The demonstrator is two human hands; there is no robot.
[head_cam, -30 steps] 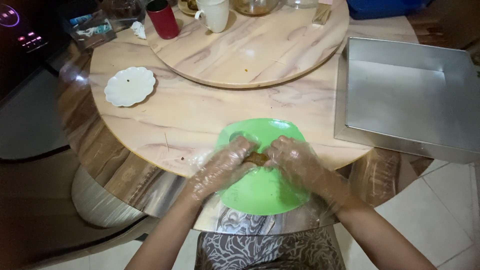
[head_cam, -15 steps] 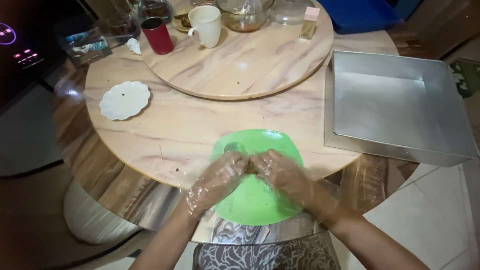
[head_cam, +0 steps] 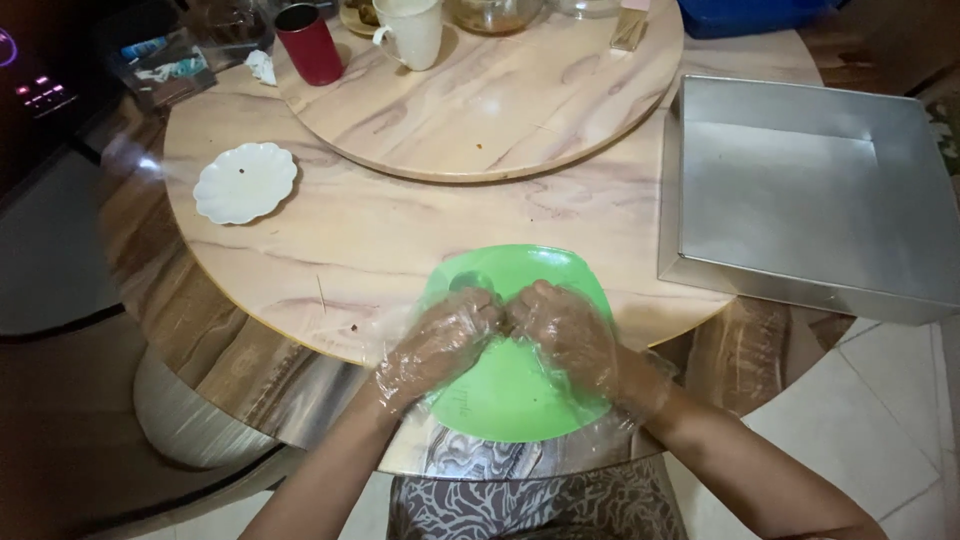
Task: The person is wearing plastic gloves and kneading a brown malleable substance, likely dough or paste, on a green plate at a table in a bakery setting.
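Observation:
Both my hands wear clear plastic gloves and meet over a green plate point(head_cam: 500, 400) at the near edge of the round table point(head_cam: 400, 240). My left hand point(head_cam: 435, 345) and my right hand point(head_cam: 565, 330) press together, fingers curled around something small and dark between them. What that piece is cannot be made out, as the fingers hide most of it.
A large square metal pan point(head_cam: 810, 200) sits on the right, overhanging the table edge. A small white scalloped saucer point(head_cam: 245, 182) lies at left. The raised turntable point(head_cam: 480, 90) carries a red cup point(head_cam: 308, 44), a white mug point(head_cam: 412, 30) and glass jars.
The view has shifted slightly, so everything sits a little lower in the frame. My hands stay together over the green plate, working the small piece between the fingers.

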